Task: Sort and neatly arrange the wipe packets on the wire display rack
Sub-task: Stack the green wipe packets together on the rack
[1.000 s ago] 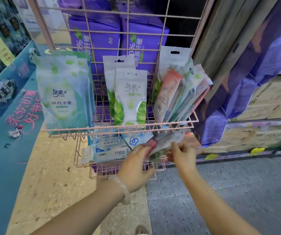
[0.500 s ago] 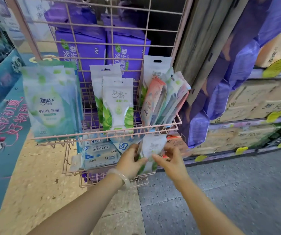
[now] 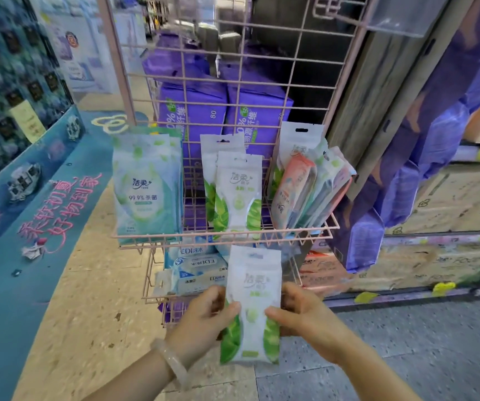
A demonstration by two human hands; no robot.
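I hold a white wipe packet with green leaves point(image 3: 252, 287) upright in front of the pink wire rack point(image 3: 224, 238). My left hand point(image 3: 204, 319) pinches its left edge and my right hand point(image 3: 299, 314) pinches its right edge. On the upper shelf stand pale green packets point(image 3: 146, 192) at the left, two matching leaf packets point(image 3: 237, 195) in the middle, and a leaning bunch of mixed packets point(image 3: 308, 189) at the right. The lower basket holds flat blue and white packs point(image 3: 198, 273).
Large purple packs point(image 3: 224, 111) stand behind the rack's grid. A blue printed display board point(image 3: 30, 227) runs along the left. Hanging purple bags point(image 3: 400, 183) and cardboard boxes point(image 3: 450, 221) fill the right. Tiled floor lies below.
Both hands drew the leaf packet out of the lower basket and raised it upright, facing me. The view moved closer to the rack.
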